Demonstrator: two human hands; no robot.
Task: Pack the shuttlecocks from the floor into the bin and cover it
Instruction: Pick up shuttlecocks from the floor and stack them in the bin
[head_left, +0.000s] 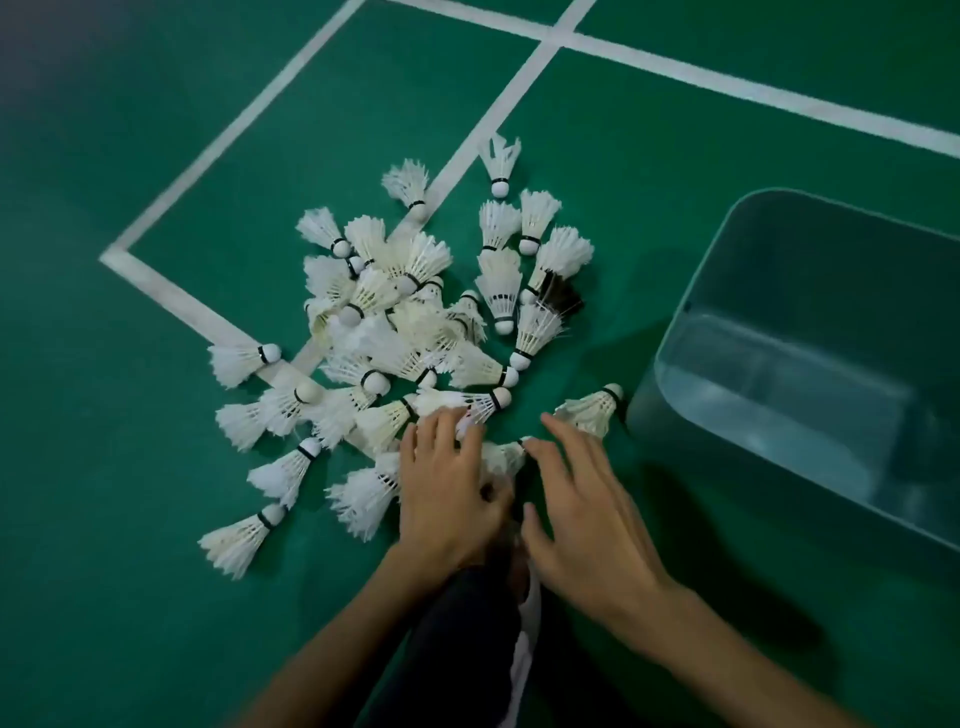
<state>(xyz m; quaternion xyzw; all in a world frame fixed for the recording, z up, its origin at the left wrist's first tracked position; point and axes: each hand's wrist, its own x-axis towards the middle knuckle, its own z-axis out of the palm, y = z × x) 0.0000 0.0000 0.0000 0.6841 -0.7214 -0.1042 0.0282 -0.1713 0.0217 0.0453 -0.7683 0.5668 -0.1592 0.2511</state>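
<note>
Several white feather shuttlecocks (395, 332) lie in a loose pile on the green court floor. One has dark feathers (563, 299). A clear plastic bin (810, 364) stands open and empty to the right of the pile. My left hand (447, 493) rests with spread fingers on the near edge of the pile, its fingertips touching a shuttlecock (467, 405). My right hand (582, 514) hovers beside it with relaxed fingers over another shuttlecock (504, 457), just short of a single one (592, 410) lying by the bin. No lid is in view.
White court lines (467, 140) cross the floor behind and under the pile. My dark trouser leg (462, 639) shows between my forearms at the bottom. Bare green floor lies to the left and in front of the bin.
</note>
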